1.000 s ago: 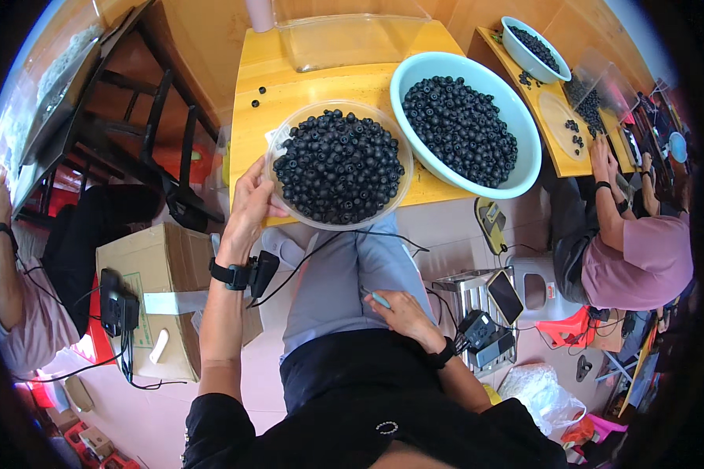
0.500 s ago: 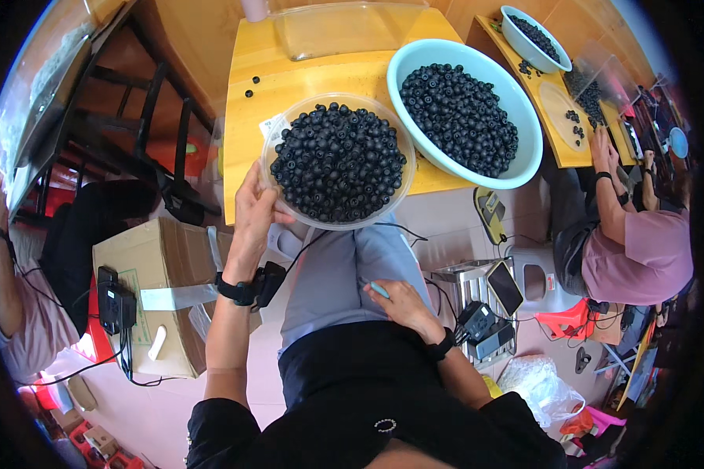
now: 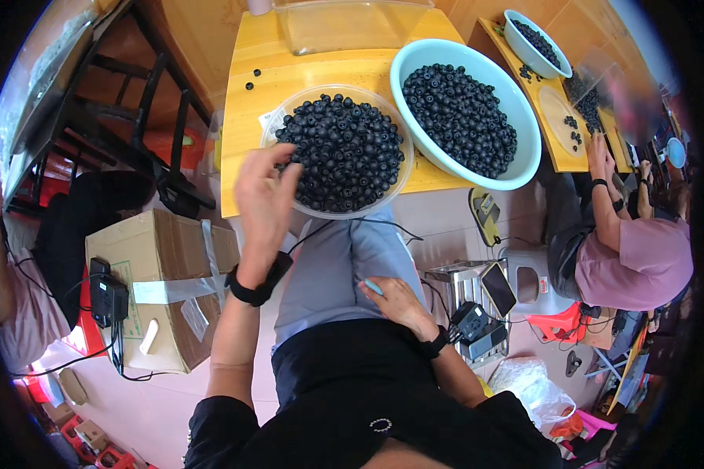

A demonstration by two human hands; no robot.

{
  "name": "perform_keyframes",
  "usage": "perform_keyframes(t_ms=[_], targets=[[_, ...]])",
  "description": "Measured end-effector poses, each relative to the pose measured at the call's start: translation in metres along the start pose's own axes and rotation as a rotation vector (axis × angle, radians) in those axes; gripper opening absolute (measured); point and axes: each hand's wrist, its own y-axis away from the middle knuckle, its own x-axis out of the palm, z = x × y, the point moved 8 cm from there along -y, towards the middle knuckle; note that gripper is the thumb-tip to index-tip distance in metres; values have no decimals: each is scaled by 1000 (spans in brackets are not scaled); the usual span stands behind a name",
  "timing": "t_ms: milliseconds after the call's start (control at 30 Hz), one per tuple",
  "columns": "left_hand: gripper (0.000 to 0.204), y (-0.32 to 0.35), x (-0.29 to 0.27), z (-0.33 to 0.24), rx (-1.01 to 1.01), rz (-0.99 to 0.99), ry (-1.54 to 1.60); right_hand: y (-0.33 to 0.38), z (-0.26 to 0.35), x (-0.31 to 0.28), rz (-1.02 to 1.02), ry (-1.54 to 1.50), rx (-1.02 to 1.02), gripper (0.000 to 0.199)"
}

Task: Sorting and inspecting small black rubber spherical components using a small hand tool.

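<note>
Blueberries in clear bowl (overhanging table edge), left hand spread open at rim

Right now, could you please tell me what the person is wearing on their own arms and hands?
Both hands are bare, without gloves. The left hand has a black band at its wrist, the right hand a black wristband too. Black sleeves cover the upper arms; the forearms are uncovered.

Single head-worn fisheye view, looking steeply down over own lap and forearms onto yellow worktop close below, edges bending toward rim, floor and seated neighbours crowded into left and right margins.
</note>
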Motion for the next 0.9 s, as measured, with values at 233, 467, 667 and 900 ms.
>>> perform_keyframes(t_ms=[233,467,667,900], targets=[[19,4,77,-57,157,297,11,-2,-4,6,-14,41,-78,27],[10,14,102,-59,307,401,-287,-6,-23,19,3,87,-41,29],[13,7,88,-64,328,369,-169,-8,-15,14,16,78,-76,30],[16,30,46,-22,-627,534,958,-1,3,-34,-167,-70,-72,32]])
